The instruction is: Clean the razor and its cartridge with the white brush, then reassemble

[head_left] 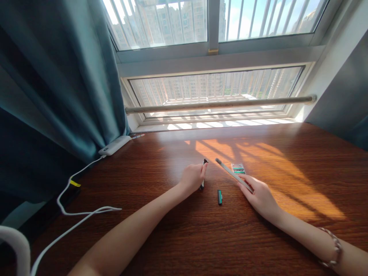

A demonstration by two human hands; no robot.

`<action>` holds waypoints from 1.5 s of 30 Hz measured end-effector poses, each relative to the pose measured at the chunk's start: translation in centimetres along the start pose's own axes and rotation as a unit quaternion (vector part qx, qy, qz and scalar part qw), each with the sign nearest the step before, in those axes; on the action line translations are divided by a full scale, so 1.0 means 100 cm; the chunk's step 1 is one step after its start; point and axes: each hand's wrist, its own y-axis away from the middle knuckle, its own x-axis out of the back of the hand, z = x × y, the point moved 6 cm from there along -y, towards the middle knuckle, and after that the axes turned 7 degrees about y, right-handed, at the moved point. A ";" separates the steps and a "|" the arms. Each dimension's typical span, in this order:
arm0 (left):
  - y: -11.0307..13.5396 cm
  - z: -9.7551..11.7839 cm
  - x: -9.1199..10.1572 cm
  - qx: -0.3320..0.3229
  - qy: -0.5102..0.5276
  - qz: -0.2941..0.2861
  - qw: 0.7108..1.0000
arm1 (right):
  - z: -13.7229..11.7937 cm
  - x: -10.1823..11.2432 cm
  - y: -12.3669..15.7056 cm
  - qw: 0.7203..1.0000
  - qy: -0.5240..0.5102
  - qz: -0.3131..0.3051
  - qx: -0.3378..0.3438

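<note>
My left hand (pixel 192 177) is closed around a dark razor handle (pixel 204 173) that rests on the wooden table (pixel 178 237). My right hand (pixel 258 193) grips the end of a grey toothbrush (pixel 230 172), whose bristle head points up and to the left. A small dark razor cartridge with a green strip (pixel 219 196) lies on the table between the two hands. Just beyond the toothbrush sits a clear case of spare cartridges (pixel 238 168).
A white power bank (pixel 114 145) lies at the table's back left, and its white cable (pixel 77 212) trails toward the front left edge. Teal curtains (pixel 51 84) hang at the left. A window with a horizontal rail (pixel 221 104) spans the far side.
</note>
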 end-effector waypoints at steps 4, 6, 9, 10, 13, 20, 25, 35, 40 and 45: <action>0.023 0.036 0.003 -0.072 0.184 -0.021 0.980 | -0.025 0.000 0.014 0.997 -0.039 0.015 0.072; 0.038 0.054 0.000 -0.092 0.350 -0.056 0.930 | -0.039 -0.003 0.023 0.993 -0.060 -0.001 0.102; 0.054 0.067 -0.005 -0.073 0.437 -0.093 0.892 | -0.053 -0.006 0.034 0.990 -0.084 -0.015 0.111; 0.056 0.068 -0.006 -0.062 0.443 -0.097 0.889 | -0.054 -0.006 0.037 0.990 -0.090 -0.016 0.104; 0.058 0.066 -0.009 -0.047 0.441 -0.101 0.890 | -0.052 -0.007 0.041 0.991 -0.107 -0.016 0.079; 0.057 0.066 -0.014 -0.020 0.526 -0.121 0.842 | -0.053 -0.010 0.047 0.985 -0.115 -0.044 0.117; 0.048 0.059 -0.006 0.023 0.619 -0.106 0.778 | -0.062 -0.007 0.046 0.976 -0.133 -0.080 0.155; 0.029 0.043 0.031 0.015 0.600 -0.062 0.797 | -0.048 -0.020 0.009 0.984 -0.074 -0.097 0.126; 0.043 0.032 0.015 0.052 0.561 -0.073 0.823 | -0.045 -0.038 0.002 0.984 -0.063 -0.112 0.121; 0.059 0.020 -0.009 0.111 0.566 -0.119 0.808 | -0.051 -0.032 0.000 0.983 -0.109 -0.077 0.123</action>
